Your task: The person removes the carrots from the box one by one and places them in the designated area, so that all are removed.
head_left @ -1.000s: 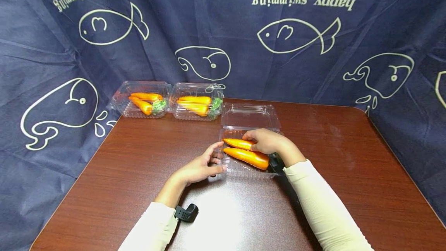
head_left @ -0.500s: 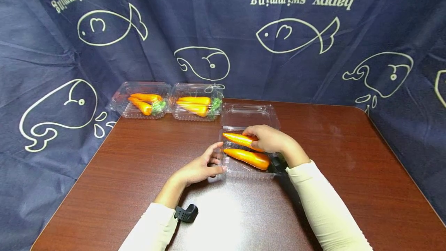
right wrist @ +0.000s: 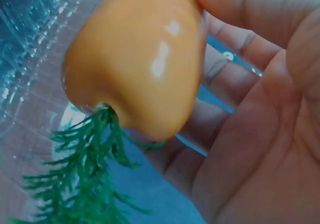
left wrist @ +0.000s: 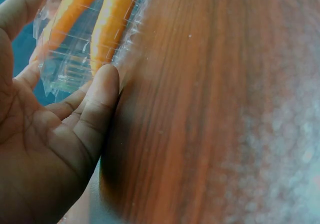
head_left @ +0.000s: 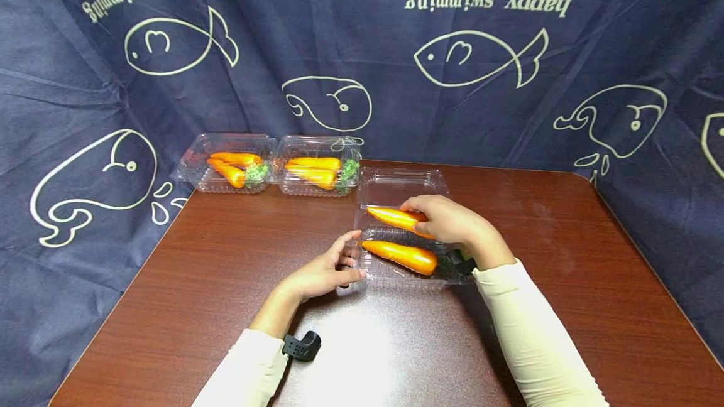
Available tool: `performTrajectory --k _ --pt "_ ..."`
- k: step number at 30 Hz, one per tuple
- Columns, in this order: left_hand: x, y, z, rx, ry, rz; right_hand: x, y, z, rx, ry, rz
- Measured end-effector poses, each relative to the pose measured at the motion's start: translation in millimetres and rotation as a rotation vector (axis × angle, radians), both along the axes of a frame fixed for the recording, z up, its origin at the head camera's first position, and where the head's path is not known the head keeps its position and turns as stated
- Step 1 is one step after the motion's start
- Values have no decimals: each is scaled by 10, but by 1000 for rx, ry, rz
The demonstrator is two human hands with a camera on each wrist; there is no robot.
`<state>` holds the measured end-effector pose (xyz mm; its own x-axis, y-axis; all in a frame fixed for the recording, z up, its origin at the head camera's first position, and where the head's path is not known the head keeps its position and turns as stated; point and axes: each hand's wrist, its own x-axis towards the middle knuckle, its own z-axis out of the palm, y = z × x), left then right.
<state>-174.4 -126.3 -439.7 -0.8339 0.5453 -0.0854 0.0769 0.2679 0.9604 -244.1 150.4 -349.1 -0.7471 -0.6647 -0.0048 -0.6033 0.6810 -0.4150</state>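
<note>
Left hand (head_left: 322,275), fingers loosely spread, braces the left end of an open clear box (head_left: 404,283) where one carrot (head_left: 401,257) lies; behind it, a second carrot (head_left: 389,216), seemingly being positioned, needs careful lowering by the right hand (head_left: 455,225) pinching it.

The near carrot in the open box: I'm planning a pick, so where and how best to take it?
Probably around the thick half of the near carrot, from above: it lies flat, tapering toward the left hand, and the lid is folded back.
</note>
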Motion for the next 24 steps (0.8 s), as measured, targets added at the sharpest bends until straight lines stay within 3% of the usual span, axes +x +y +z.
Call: performTrajectory --k 15,24 --pt "4 -3 -2 2 -4 6 -32 143 60 -24 67 -62" --pt "3 -2 5 8 -2 3 -82 260 77 -19 57 -73"
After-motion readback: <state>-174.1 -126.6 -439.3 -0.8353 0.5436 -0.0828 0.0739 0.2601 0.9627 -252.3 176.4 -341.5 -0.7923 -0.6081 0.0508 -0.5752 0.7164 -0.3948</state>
